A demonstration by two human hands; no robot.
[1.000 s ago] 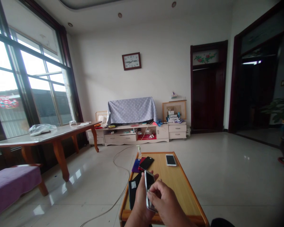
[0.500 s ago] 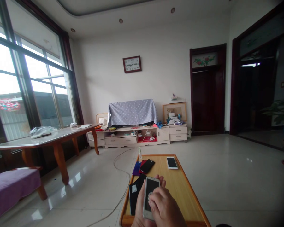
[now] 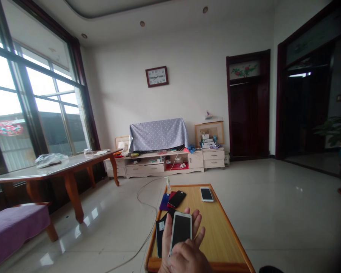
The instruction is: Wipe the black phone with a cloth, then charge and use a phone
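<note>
Table [image 3: 220, 231] beneath the grip: left hand [image 3: 195, 232] cradles a white phone [image 3: 182, 227], steadiness helps; right hand [image 3: 188, 258] gripping? Can't tell.

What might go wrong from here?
Slip: the white rectangular smartphone lies on the bare left hand, whose fingers are spread, so a push from the bare right hand might tip it.
Unseen contact: the right hand covers the smartphone's lower end, so a misplaced touch might go unnoticed.
Knock: a flat black device with a white label lies near the left edge of the light wooden table; a bump might push it off.
</note>
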